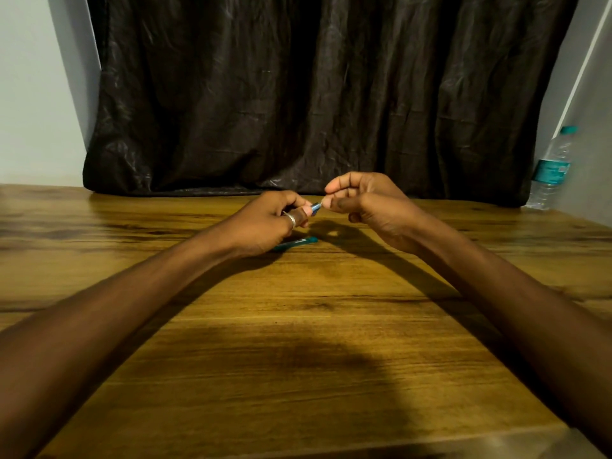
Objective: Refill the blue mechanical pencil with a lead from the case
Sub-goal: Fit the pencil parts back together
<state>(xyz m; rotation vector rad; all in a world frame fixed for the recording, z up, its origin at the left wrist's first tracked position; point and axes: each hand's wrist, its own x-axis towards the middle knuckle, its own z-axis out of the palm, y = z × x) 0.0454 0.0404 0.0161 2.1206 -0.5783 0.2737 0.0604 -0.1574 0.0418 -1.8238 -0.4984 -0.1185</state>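
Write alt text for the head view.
Two bare hands meet above a wooden table: the left hand grips a blue mechanical pencil, the right hand pinches at its end. A teal case lies below; a water bottle stands far right.

Case [294, 243] on table [298, 326], under left hand [265, 223]
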